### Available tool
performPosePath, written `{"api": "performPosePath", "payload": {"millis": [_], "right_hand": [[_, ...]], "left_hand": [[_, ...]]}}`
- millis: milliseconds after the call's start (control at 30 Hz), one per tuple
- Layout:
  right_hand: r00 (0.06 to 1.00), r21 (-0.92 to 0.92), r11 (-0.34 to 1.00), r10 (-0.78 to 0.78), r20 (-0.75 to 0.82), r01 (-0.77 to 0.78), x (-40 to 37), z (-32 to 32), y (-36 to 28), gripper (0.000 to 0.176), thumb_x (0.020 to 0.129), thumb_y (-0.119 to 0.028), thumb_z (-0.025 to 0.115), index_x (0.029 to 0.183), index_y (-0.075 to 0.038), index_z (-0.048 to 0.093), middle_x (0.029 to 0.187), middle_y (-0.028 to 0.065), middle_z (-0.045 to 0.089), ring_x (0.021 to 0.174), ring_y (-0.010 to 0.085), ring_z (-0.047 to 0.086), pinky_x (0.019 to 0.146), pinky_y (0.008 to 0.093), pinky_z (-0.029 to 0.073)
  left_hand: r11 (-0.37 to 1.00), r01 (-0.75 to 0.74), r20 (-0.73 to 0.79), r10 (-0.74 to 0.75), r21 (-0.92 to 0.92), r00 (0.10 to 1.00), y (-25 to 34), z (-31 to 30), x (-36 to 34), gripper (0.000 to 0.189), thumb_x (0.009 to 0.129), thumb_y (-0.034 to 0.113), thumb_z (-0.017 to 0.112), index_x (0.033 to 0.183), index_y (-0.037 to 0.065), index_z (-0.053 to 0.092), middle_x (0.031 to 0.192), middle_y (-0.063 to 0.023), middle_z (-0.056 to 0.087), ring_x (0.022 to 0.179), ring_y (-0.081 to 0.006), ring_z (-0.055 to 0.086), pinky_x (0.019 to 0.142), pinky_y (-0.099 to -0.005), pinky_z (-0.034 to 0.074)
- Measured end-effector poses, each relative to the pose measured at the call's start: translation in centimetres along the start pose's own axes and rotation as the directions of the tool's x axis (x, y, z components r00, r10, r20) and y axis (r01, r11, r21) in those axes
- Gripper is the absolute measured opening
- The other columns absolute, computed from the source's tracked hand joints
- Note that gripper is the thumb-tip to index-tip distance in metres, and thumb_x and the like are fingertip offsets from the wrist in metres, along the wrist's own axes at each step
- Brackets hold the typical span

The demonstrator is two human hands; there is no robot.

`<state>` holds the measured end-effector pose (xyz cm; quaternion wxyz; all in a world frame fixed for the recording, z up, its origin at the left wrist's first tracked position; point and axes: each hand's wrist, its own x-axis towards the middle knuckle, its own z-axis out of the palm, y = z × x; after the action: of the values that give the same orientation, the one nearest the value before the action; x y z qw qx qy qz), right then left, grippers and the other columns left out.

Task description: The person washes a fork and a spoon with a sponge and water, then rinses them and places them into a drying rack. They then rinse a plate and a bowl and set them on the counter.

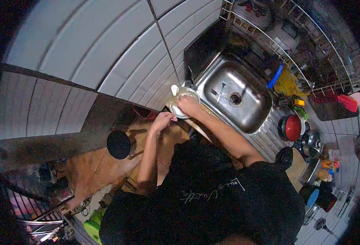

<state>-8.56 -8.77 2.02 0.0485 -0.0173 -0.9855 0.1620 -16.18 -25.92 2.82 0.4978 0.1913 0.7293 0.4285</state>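
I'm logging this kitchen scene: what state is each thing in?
Bowl: upright beside the sink, right hand on it.
Right hand: pressed into the bowl.
Left hand: curled at the bowl's rim; grip unclear.
Sink: no standing water, one utensil lying in it.
Rack: loaded with dishes.

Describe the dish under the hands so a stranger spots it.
Find the rectangular stainless steel sink below the white tiled wall. At its left corner sits a round pale shallow bowl, under the right hand. Unlike the red-lidded pot on the sink's other side, it is pale and touched.
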Motion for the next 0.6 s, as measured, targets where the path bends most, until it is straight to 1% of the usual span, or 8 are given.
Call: {"api": "performPosePath", "payload": {"millis": [67, 133, 167, 233, 367, 433, 533, 600], "right_hand": [[0.997, 0.012, 0.999, 0.05, 0.066, -0.051, 0.3, -0.2, 0.0, 0.017, 0.078, -0.012, 0.049, 0.086, -0.003, 0.061, 0.086, 0.0156, 0.063, 0.078, 0.0304, 0.064, 0.068, 0.0384, 0.052], [0.994, 0.031, 0.998, -0.056, 0.09, 0.054, 0.7, -0.1, 0.2, 0.018, 0.077, -0.015, 0.049, 0.076, -0.004, 0.062, 0.071, 0.0134, 0.063, 0.065, 0.0288, 0.065, 0.064, 0.0393, 0.052], [0.994, 0.03, 0.998, -0.057, 0.091, 0.054, 0.8, 0.0, 0.3, 0.018, 0.077, -0.015, 0.049, 0.076, -0.004, 0.062, 0.071, 0.0134, 0.063, 0.065, 0.0288, 0.065, 0.064, 0.0393, 0.052], [0.973, 0.008, 0.999, 0.035, 0.23, -0.038, 1.1, -2.1, -0.3, 0.021, 0.075, -0.015, 0.05, 0.071, -0.001, 0.065, 0.079, 0.0229, 0.063, 0.075, 0.0349, 0.064, 0.069, 0.0439, 0.05], [0.963, 0.0, 0.994, 0.107, 0.246, -0.11, 1.3, -3.1, -0.7, 0.02, 0.074, -0.016, 0.052, 0.071, -0.003, 0.067, 0.079, 0.0214, 0.064, 0.074, 0.033, 0.064, 0.07, 0.0437, 0.05], [0.946, -0.057, 0.998, 0.044, 0.32, -0.027, 1.6, -3.4, -0.8, 0.019, 0.072, -0.017, 0.054, 0.073, -0.003, 0.067, 0.078, 0.0199, 0.064, 0.074, 0.0318, 0.065, 0.07, 0.0438, 0.05], [0.945, -0.071, 0.997, 0.042, 0.325, -0.02, 1.5, -3.7, -0.8, 0.018, 0.071, -0.017, 0.056, 0.076, -0.004, 0.067, 0.076, 0.0186, 0.065, 0.073, 0.0313, 0.065, 0.068, 0.0424, 0.05], [0.959, -0.061, 0.998, 0.023, 0.283, -0.006, 1.3, -2.6, -0.3, 0.019, 0.071, -0.019, 0.057, 0.077, -0.004, 0.067, 0.074, 0.0178, 0.065, 0.072, 0.0317, 0.065, 0.068, 0.0423, 0.05]], "left_hand": [[0.999, 0.02, 0.004, -0.021, 0.024, 1.0, 0.2, 0.0, -0.1, 0.029, 0.089, 0.027, 0.051, 0.084, 0.0, 0.062, 0.082, -0.0042, 0.066, 0.055, -0.0066, 0.046, 0.051, -0.0221, 0.038], [0.998, -0.059, 0.014, 0.059, -0.001, 0.998, 0.0, 0.0, 0.0, 0.029, 0.089, 0.027, 0.05, 0.085, 0.001, 0.062, 0.082, -0.0033, 0.066, 0.057, -0.0061, 0.047, 0.053, -0.022, 0.038], [0.998, -0.059, 0.014, 0.059, -0.003, 0.998, -0.2, -0.1, 0.1, 0.029, 0.089, 0.027, 0.05, 0.085, 0.001, 0.062, 0.082, -0.0033, 0.066, 0.057, -0.0061, 0.047, 0.053, -0.022, 0.038], [0.997, 0.019, 0.01, -0.019, 0.072, 1.0, 1.4, -0.1, -0.8, 0.029, 0.088, 0.027, 0.051, 0.084, 0.001, 0.062, 0.082, -0.0025, 0.066, 0.058, -0.0057, 0.048, 0.052, -0.0216, 0.038], [0.997, -0.076, 0.013, 0.076, -0.011, 0.997, -1.6, -0.2, 0.9, 0.029, 0.087, 0.028, 0.052, 0.083, 0.0, 0.063, 0.081, -0.0021, 0.066, 0.058, -0.0061, 0.048, 0.053, -0.0219, 0.038], [0.994, -0.098, 0.014, 0.098, 0.046, 0.995, -1.1, -0.2, 0.5, 0.03, 0.087, 0.027, 0.053, 0.082, -0.001, 0.063, 0.08, -0.0034, 0.066, 0.063, -0.0074, 0.052, 0.058, -0.0227, 0.041], [0.988, -0.155, 0.003, 0.155, -0.02, 0.988, -0.8, 0.0, 0.2, 0.03, 0.088, 0.025, 0.052, 0.082, -0.002, 0.062, 0.08, -0.0056, 0.066, 0.07, -0.0095, 0.058, 0.066, -0.0234, 0.044], [0.993, -0.115, 0.018, 0.114, 0.009, 0.993, 0.0, 0.0, -0.2, 0.03, 0.088, 0.024, 0.052, 0.082, -0.003, 0.062, 0.08, -0.0065, 0.066, 0.073, -0.0104, 0.059, 0.069, -0.0237, 0.044]]}}
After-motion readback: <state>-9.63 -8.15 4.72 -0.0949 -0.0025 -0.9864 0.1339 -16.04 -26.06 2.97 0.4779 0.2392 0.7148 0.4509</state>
